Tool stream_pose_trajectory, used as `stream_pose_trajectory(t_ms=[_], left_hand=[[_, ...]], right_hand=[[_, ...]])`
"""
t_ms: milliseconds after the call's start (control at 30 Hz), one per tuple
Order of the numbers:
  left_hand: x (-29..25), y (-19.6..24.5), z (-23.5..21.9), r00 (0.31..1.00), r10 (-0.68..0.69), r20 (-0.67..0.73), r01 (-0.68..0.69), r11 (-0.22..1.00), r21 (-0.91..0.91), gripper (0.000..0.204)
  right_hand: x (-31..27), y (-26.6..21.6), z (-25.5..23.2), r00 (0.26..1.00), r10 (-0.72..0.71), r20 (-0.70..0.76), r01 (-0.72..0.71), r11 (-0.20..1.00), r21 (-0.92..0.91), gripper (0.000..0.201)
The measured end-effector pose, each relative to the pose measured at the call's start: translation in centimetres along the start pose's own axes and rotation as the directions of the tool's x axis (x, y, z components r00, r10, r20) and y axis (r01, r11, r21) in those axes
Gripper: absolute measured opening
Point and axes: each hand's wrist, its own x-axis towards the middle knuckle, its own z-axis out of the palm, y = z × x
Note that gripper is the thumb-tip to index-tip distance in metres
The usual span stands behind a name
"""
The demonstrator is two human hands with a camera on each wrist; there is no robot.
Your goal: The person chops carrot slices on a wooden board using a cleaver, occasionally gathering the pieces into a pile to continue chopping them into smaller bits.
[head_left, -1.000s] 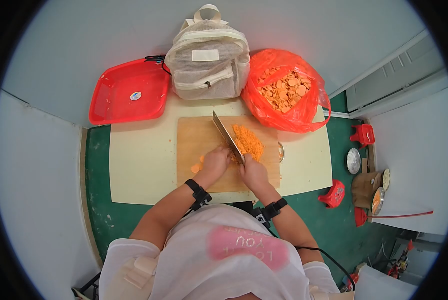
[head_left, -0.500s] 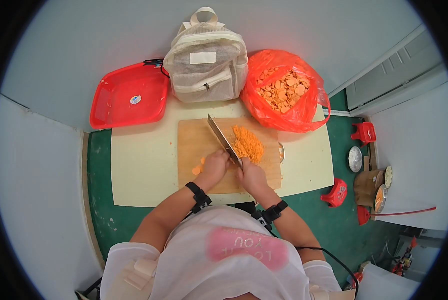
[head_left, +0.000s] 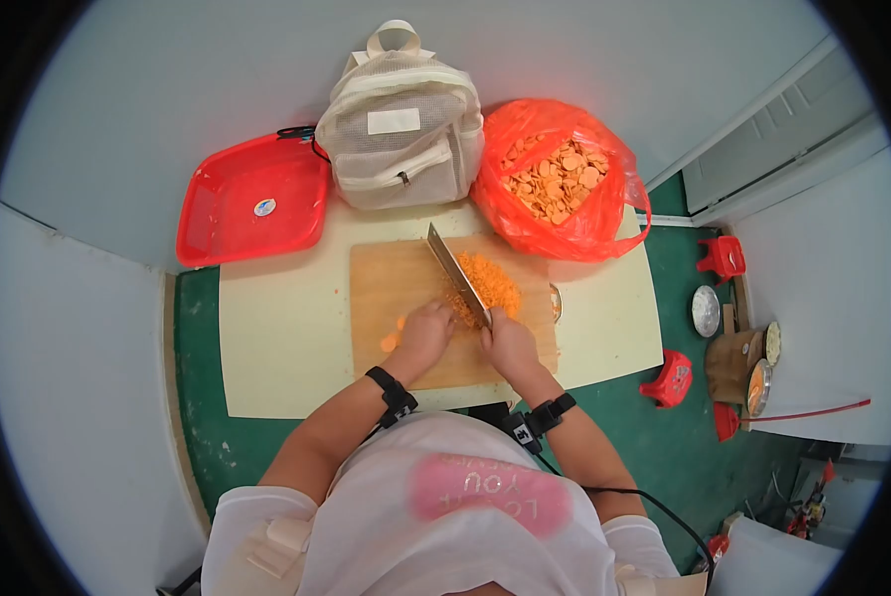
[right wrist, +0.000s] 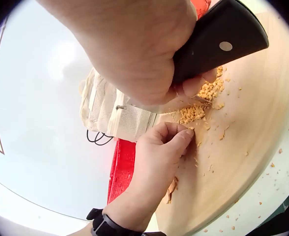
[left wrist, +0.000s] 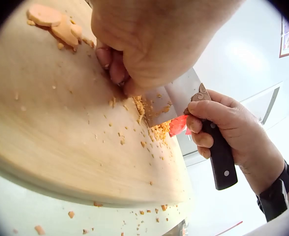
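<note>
In the head view my right hand grips the black handle of a cleaver, its wide blade slanting up and left over the wooden cutting board. Finely chopped orange vegetable is heaped right beside the blade. Left of the knife, my left hand has curled fingers down on the board; orange bits show right at its thumb tip in the right wrist view, and what lies under the fingers is hidden. A few round orange slices lie by that hand.
Behind the board stand a red basin, a pale mesh backpack and a red plastic bag full of orange slices. Crumbs dot the cream tabletop. Red stools and a metal bowl are on the green floor.
The cleaver has shifted slightly right with my right hand, over the edge of the chopped heap, widening the gap to my left hand. My left hand stays about in place.
</note>
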Motion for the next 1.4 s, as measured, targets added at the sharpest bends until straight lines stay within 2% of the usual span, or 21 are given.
stream_pose_trajectory(t_ms=[33, 100, 133, 200, 367, 500, 667, 767, 967, 1133, 1233, 1367, 1400], left_hand=[[0.1, 0.0, -0.1, 1.0, 0.001, -0.004, -0.001, 1.0, 0.0, 0.01], [0.0, 0.1, -0.3, 0.993, -0.078, 0.093, 0.072, 0.995, 0.068, 0.01], [0.2, -0.1, -0.3, 0.993, -0.079, 0.086, 0.073, 0.995, 0.072, 0.01], [-0.3, -0.3, -0.2, 1.0, 0.018, -0.002, -0.018, 1.0, -0.009, 0.01], [-0.1, 0.0, -0.3, 1.0, 0.026, 0.008, -0.026, 1.0, 0.007, 0.01], [-0.2, -0.3, -0.2, 0.999, 0.05, -0.009, -0.05, 0.999, 0.005, 0.011], [-0.3, -0.2, -0.4, 0.999, 0.044, 0.014, -0.044, 0.999, 0.007, 0.012], [-0.1, -0.4, -0.4, 0.998, 0.06, 0.01, -0.06, 0.998, -0.001, 0.012], [-0.4, -0.7, -0.1, 0.999, 0.046, 0.011, -0.046, 0.999, 0.014, 0.012], [-0.1, -0.4, -0.5, 0.998, 0.032, 0.045, -0.033, 0.999, 0.023, 0.012], [-0.3, -0.5, -0.4, 0.998, 0.058, 0.025, -0.058, 0.998, 0.017, 0.012], [-0.4, -0.5, -0.1, 0.999, 0.04, 0.012, -0.04, 0.999, 0.018, 0.012], [-0.3, -0.4, -0.2, 0.999, 0.032, 0.02, -0.032, 0.999, 0.023, 0.012]], right_hand=[[0.1, 0.1, 0.0, 1.0, -0.013, -0.009, 0.013, 1.0, 0.002, 0.021], [0.0, 0.3, -0.3, 0.999, -0.023, -0.022, 0.023, 0.999, 0.027, 0.022], [0.2, 0.2, -0.6, 0.999, -0.032, -0.034, 0.034, 0.998, 0.054, 0.023], [-0.1, 0.1, -1.7, 0.999, -0.025, -0.031, 0.027, 0.998, 0.054, 0.023], [0.8, 2.1, -1.3, 0.999, -0.037, -0.005, 0.037, 0.999, 0.01, 0.023], [0.5, 1.6, -1.4, 0.999, -0.053, -0.007, 0.054, 0.999, 0.006, 0.023], [-0.3, 0.9, -1.2, 0.995, -0.097, -0.023, 0.097, 0.995, 0.015, 0.022], [0.0, 1.0, -0.5, 0.993, -0.114, 0.011, 0.115, 0.992, -0.05, 0.018], [-0.2, 0.6, -0.8, 0.992, -0.126, -0.014, 0.126, 0.992, 0.013, 0.023], [0.0, 0.6, -0.7, 0.992, -0.105, 0.065, 0.11, 0.992, -0.069, 0.022], [0.0, 0.7, -0.7, 0.989, -0.145, 0.005, 0.145, 0.989, -0.02, 0.017], [-0.2, 0.4, -1.1, 0.989, -0.151, -0.01, 0.151, 0.989, -0.007, 0.018], [0.0, 0.6, -0.9, 0.989, -0.145, 0.023, 0.145, 0.989, -0.034, 0.018]])
